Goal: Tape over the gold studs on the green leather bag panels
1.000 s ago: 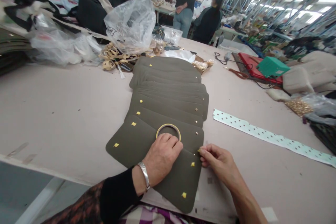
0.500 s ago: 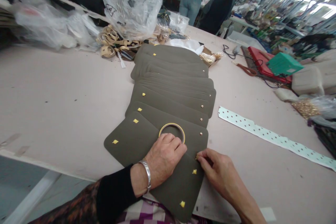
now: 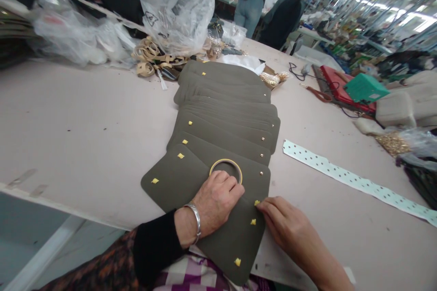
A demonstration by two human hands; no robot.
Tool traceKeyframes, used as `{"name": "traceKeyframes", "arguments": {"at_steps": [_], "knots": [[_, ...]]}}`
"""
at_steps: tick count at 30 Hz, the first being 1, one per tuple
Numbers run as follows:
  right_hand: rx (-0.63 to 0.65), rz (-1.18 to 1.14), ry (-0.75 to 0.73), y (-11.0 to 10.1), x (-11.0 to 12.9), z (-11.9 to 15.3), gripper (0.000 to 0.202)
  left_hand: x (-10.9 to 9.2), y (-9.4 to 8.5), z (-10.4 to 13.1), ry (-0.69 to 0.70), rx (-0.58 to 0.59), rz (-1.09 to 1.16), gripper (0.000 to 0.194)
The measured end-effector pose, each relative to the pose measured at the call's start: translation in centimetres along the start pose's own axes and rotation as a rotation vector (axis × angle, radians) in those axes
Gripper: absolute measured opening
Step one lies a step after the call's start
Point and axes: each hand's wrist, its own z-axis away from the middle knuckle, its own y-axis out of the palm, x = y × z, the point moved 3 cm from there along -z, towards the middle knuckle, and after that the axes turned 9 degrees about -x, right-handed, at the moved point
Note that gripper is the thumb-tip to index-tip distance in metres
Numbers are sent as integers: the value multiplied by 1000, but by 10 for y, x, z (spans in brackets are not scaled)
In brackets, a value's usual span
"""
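My left hand (image 3: 218,202), a silver bangle at its wrist, is closed on a thin roll of yellow tape (image 3: 226,160) and rests on an olive-grey panel (image 3: 225,248) with rounded corners. Fingers of my right hand (image 3: 287,223) are pressed together at a small piece of yellow tape (image 3: 257,203) on the panel's right edge. Two more yellow bits stick to the panel below it. Beyond lies a fanned stack of similar panels (image 3: 225,120), some with yellow tape bits on the left and small metal studs on the right.
A pale strip with dark dots (image 3: 355,179) lies to the right on the table (image 3: 102,159). Farther back are a clear plastic bag (image 3: 180,13), tan straps (image 3: 150,52), a green box (image 3: 366,87) on a red item and a brown strap (image 3: 319,94). Two people are behind the table.
My right fingertips have drawn back slightly to the right, so the yellow tape piece at the panel's edge shows more. My left hand keeps the tape roll; the view has shifted a little.
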Motion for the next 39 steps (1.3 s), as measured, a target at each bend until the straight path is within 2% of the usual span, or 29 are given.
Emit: {"name": "traceKeyframes", "arguments": {"at_steps": [1,3,6,9,14,16,18,19,23,26,30,34,39], "knots": [[17,34,-26,2,2,-1,24,0,-1,0,-3,-3,-3,13],[63,81,12,7,2,-5,25,-1,-2,-1,-1,-5,-13,13],[151,101,218,13,0,-15,23,-3,-3,-2,29,-3,-30,11],[174,62,405,16,-1,-21,23,-4,-2,-4,61,-8,-55,10],[121,-63,642,14,-1,-18,24,-4,-3,-9,112,-58,-102,9],[192,-183,679,12,-1,-13,28,-4,-8,-11,121,-113,-102,10],[254,-303,660,9,-1,-8,34,-5,-14,-12,112,-180,-36,13],[219,-342,654,5,-3,-7,35,-6,-18,-12,104,-208,26,14],[-190,-413,661,-13,-2,-7,26,-13,-30,-10,84,-283,338,18],[-296,-456,527,-16,14,-15,19,-18,-34,-7,55,-291,431,27],[-353,-437,360,-16,32,-23,18,-21,-34,-5,47,-290,340,40],[-385,-349,252,-14,36,-25,19,-23,-31,-2,67,-268,214,39],[-399,-206,127,-9,37,-24,19,-29,-30,2,52,-224,168,37]]}}
